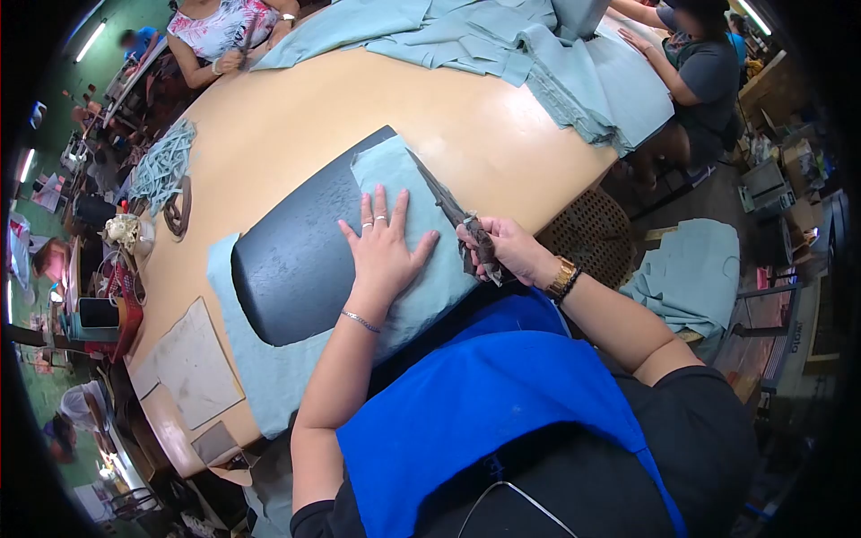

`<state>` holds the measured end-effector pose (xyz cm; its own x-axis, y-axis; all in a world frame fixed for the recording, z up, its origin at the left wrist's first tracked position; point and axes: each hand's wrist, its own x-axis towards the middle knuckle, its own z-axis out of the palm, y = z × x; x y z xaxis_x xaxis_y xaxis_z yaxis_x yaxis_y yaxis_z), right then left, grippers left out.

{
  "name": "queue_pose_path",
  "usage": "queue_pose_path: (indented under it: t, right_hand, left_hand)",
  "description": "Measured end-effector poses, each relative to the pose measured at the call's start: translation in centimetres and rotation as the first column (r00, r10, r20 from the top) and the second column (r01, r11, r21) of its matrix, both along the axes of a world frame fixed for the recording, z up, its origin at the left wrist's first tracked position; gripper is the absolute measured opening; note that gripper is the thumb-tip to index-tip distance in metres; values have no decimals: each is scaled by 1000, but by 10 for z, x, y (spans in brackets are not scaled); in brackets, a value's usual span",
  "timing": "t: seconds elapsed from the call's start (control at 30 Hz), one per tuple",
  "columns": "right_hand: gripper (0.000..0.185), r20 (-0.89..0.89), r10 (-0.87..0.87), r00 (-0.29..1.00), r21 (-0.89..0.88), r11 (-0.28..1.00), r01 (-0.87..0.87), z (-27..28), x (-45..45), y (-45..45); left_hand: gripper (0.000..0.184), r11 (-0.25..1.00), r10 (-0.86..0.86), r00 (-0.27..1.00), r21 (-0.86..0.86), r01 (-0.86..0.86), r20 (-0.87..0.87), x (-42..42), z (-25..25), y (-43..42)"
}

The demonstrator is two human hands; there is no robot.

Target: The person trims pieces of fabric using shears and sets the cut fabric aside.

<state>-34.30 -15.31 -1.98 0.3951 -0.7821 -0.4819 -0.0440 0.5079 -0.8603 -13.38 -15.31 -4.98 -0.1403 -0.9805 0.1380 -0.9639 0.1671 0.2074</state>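
Note:
Light blue-green fabric [421,260] lies around and partly over a dark, smooth panel with curved edges [300,238] at the table's near side. My left hand [387,238] presses flat on the fabric, fingers spread, its fingertips close to the panel. At the fabric's right edge, my right hand [499,247] is closed around the wrapped handles of a pair of scissors [466,220]. Their blades point up and away along that edge, and I cannot tell how far apart they are.
Blue-green fabric pieces [457,40] cover the table's far side, where two people sit. Fabric strips [164,166] lie at the left, with a flat beige sheet [191,363] nearer me. More cloth [691,273] rests on a stool at the right.

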Motion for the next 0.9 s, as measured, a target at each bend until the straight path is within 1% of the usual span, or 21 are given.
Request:
queue_pose_path:
  t: [0.1, 0.23, 0.33, 0.43, 0.73, 0.83, 0.9]
  right_hand:
    - [40, 2, 4, 1000, -23, 1000, -4, -4, -1, 2]
    - [40, -39, 32, 999, -80, 996, -35, -4, -3, 6]
    - [40, -19, 8, 1000, -17, 1000, -8, 3, -3, 6]
    - [40, 58, 26, 998, 38, 999, -28, -1, -4, 1]
    - [41, 10, 18, 1000, 19, 1000, -18, 1, 2, -2]
    - [39, 2, 47, 999, 9, 999, -47, 0, 1, -1]
    - [39, -41, 50, 998, 6, 999, -50, 0, 2, 0]
  left_hand:
    - [76, 1000, -3, 1000, -11, 3, -7, 0, 0, 0]
    - [75, 1000, -7, 999, -30, 8, 41, 1, 0, 1]
    - [75, 1000, -4, 999, -25, 5, 37, 0, -1, 2]
    - [75, 1000, -10, 999, -19, 11, 37, -1, 0, 4]
    - [76, 1000, -16, 999, 4, 16, 30, -2, 3, 8]
    - [76, 1000, -15, 999, 5, 15, 37, -2, 3, 8]
    - [76, 1000, -15, 999, 2, 15, 38, -2, 3, 8]
